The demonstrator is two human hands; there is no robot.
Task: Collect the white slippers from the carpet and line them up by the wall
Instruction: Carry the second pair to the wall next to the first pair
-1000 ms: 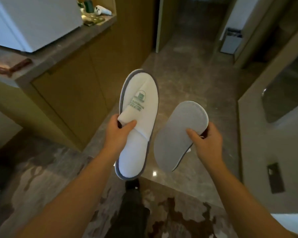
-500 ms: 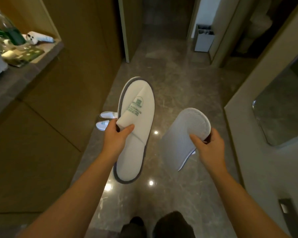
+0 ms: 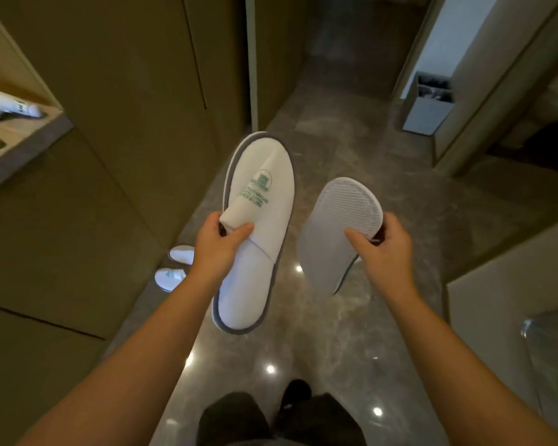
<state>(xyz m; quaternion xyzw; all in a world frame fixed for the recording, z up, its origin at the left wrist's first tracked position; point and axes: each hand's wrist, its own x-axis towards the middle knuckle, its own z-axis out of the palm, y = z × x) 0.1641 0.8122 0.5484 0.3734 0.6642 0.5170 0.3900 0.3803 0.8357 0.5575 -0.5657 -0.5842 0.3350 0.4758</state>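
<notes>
Left hand (image 3: 218, 249) clamped on strap of logo slipper (image 3: 258, 233), top side up, held above marble floor (image 3: 332, 333). Right hand (image 3: 384, 249) pinches second slipper (image 3: 335, 230), ribbed sole showing, just right of logo slipper. Slipper pair (image 3: 174, 267) on floor left of logo slipper, beside wooden cabinet (image 3: 110, 156).

**Soft cloth, shiny floor**

The slipper (image 3: 258, 233) pinched in your left hand (image 3: 218, 249) looks like soft, fuzzy white cloth with a grey edge. The slipper (image 3: 335, 226) under your right fingers (image 3: 356, 238) shows a grey sole with a bumpy, matt feel. Below your fingers, the floor (image 3: 351, 333) looks like smooth, shiny stone. The cupboard (image 3: 126, 140) looks like smooth, dull wood.
</notes>
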